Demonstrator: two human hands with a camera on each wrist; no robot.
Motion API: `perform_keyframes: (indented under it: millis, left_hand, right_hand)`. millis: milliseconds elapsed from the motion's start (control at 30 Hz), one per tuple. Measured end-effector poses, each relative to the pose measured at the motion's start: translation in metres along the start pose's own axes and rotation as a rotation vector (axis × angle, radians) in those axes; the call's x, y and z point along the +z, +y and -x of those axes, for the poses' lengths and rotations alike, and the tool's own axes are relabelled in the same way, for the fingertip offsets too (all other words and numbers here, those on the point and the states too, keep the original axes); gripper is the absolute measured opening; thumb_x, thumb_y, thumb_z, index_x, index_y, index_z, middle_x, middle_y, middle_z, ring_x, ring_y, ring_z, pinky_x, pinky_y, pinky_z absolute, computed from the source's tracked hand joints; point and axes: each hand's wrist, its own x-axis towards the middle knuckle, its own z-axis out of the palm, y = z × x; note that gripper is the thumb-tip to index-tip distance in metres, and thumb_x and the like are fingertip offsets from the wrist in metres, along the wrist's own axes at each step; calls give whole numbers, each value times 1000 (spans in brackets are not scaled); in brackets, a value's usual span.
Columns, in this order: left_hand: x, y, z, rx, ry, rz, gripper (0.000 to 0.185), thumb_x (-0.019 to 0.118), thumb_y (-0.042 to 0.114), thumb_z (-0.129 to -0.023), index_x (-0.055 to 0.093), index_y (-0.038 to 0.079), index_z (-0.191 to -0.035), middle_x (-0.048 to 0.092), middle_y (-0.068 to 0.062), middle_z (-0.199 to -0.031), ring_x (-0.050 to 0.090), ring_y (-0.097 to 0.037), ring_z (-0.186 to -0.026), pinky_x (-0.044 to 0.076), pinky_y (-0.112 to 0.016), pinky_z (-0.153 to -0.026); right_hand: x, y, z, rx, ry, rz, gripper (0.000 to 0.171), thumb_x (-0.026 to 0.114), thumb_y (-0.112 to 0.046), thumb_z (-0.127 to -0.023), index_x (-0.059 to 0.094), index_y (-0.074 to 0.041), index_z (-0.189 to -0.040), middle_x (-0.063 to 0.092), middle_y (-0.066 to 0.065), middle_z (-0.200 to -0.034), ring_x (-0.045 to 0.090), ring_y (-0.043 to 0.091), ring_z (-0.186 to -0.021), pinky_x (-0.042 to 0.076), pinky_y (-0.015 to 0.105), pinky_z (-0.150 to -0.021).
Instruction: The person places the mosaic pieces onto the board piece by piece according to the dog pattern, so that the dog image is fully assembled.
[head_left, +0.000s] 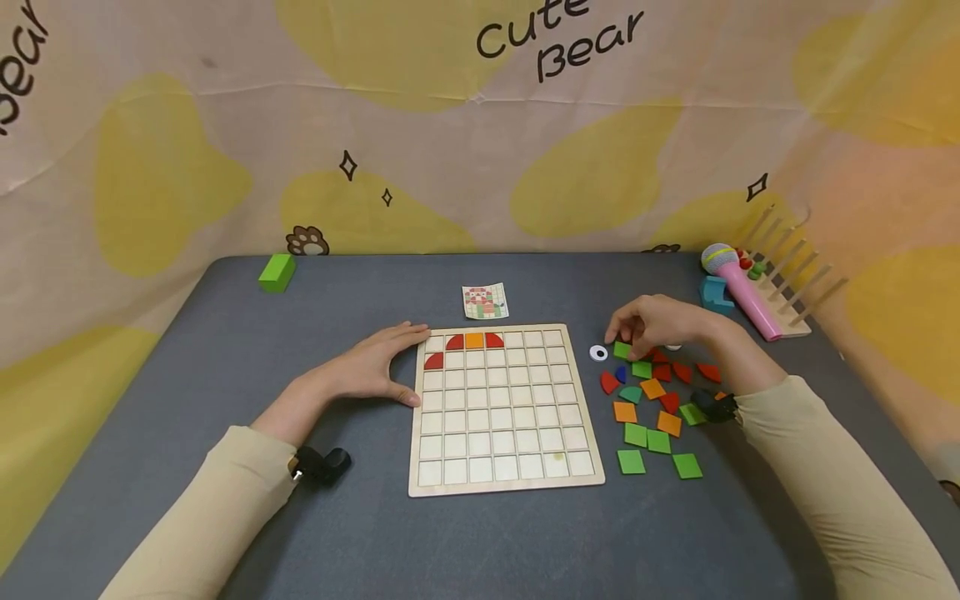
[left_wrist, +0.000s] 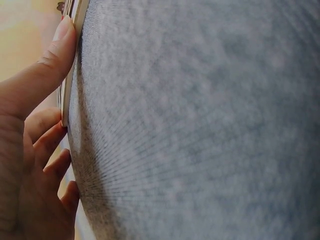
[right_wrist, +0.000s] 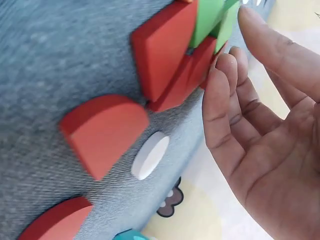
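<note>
My left hand (head_left: 375,362) rests at the left edge of a wooden grid board (head_left: 506,489), thumb and fingers spread along that side. In the left wrist view, the thumb touches the board's edge (left_wrist: 70,95). On the board's top rows lie an orange square (head_left: 474,340) and several red quarter-circle tiles (head_left: 433,361). Right of the board, my right hand (head_left: 660,321) reaches over scattered tiles, its thumb and index finger pinching a green square tile (head_left: 622,350). The right wrist view shows green tiles (right_wrist: 207,20) near the thumb, above red tiles (right_wrist: 162,47).
A pattern card (head_left: 485,301) lies behind the board. White eye discs (head_left: 597,353), orange squares (head_left: 625,412) and green squares (head_left: 631,462) spread to its right. A green block (head_left: 277,272) stands far left; a pink toy microphone (head_left: 750,300) leans on a pegged wooden rack (head_left: 795,325) far right.
</note>
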Motion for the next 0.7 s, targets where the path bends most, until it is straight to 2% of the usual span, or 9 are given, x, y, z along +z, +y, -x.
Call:
perform_keyframes:
  millis: [333,700]
  left_hand:
    - [0,0,0,4,-3,-6,108,85,50,-70,31,10,-155,31,-12,-163,17,-38,-155,21,-62,-121]
    - [-1,0,0,14,-3,-3,108,86,49,-70,31,9,-155,31,-12,-163,17,-39,-154,21,-62,-122]
  right_hand:
    - [4,6,1,46,47,12,28,83,-14,-78,68,-9,-101,59,7,-85,51,17,-79,45,25,-66]
    - [6,8,-2,55,65,30,25,83,-10,-76,66,-9,-95,59,7,-85,52,19,-79,46,25,-67]
